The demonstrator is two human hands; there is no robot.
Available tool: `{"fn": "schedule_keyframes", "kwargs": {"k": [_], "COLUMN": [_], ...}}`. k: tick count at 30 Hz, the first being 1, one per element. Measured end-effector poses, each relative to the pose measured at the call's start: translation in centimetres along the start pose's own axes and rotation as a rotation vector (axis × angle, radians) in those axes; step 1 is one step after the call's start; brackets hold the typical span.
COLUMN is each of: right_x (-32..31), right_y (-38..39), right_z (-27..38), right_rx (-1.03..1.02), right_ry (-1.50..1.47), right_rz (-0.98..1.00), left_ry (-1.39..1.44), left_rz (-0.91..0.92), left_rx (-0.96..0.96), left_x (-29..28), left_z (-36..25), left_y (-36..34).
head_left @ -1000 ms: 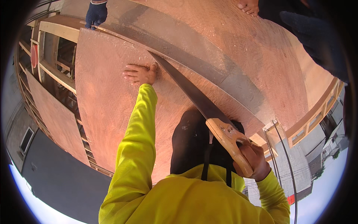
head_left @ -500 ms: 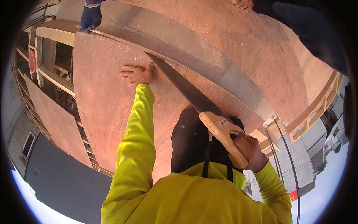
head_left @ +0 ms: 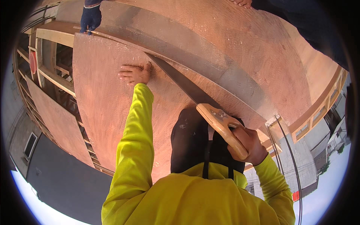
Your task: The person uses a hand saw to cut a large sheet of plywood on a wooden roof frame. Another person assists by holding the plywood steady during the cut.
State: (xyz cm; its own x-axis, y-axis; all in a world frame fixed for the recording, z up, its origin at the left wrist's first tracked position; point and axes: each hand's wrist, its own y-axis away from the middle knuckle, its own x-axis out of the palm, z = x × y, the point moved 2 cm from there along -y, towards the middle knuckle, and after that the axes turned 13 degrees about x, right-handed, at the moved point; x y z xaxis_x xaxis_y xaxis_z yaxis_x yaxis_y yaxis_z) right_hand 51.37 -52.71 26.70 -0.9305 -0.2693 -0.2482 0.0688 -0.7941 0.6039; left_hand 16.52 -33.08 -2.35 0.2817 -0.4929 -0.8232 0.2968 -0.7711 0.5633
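Handsaw (head_left: 195,95) at mid-frame, on a slant: dark blade running up and left, tip end at the edge of a reddish plywood sheet (head_left: 105,93), pale wooden handle (head_left: 220,125) right of centre. Right hand (head_left: 248,143) closed round the handle, a firm wrapped grip. Left hand (head_left: 135,74) flat on the sheet near the blade's far end, fingers spread, nothing in it.

Sheet surface: reddish, scattered with pale flecks. A narrow strip (head_left: 127,44) lies along its upper edge; a co-worker's dark-gloved hand (head_left: 91,19) is at its end, upper left. Beyond, more reddish boarding (head_left: 270,56) with a greyish band (head_left: 240,84) across it. Bare toes (head_left: 243,3) at the top edge — dark clothing (head_left: 318,28) upper right.

Surroundings: open timber framing (head_left: 56,78) at left, a grey expanse (head_left: 67,176) lower left, dark cables (head_left: 290,157) lower right — sky at both lower corners.
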Motion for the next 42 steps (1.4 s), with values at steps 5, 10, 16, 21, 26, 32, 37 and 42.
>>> {"fn": "schedule_keyframes", "kwargs": {"k": [5, 10, 16, 21, 26, 32, 37, 42], "right_x": [5.2, -0.6, 3.9, 3.3, -1.5, 4.4, -0.4, 0.2], "right_y": [-9.6, 5.0, -6.4, -3.1, 6.3, -7.5, 4.1, 0.9], "right_z": [-1.4, -0.2, -2.7, -3.1, -2.4, -3.6, -4.4, -4.6], "right_rx": [0.013, -0.02, -0.028, -0.003, -0.035, -0.042, -0.034, -0.084], "right_ry": [-0.027, 0.047, -0.044, -0.107, 0.056, -0.051, 0.022, 0.018], "right_rz": [-0.008, 0.017, -0.041, -0.02, -0.052, -0.092, 0.003, -0.065], "left_ry": [0.008, -0.043, -0.023, -0.039, -0.068, -0.082, -0.119, -0.104], "left_rz": [-0.017, -0.018, -0.055, -0.091, -0.086, -0.051, -0.119, -0.086], "left_rx": [-0.016, -0.014, 0.042, 0.01, 0.021, 0.007, 0.009, 0.025], "left_x": [-0.1, 0.1, -0.1, 0.1, 0.1, 0.9, 0.3, 0.8], "left_z": [0.4, 2.2, -1.0, 0.9, 0.4, 0.7, 1.2, 0.8], "left_y": [-1.3, 0.1, -2.1, -2.1, -1.4, -2.1, -2.4, -1.3]}}
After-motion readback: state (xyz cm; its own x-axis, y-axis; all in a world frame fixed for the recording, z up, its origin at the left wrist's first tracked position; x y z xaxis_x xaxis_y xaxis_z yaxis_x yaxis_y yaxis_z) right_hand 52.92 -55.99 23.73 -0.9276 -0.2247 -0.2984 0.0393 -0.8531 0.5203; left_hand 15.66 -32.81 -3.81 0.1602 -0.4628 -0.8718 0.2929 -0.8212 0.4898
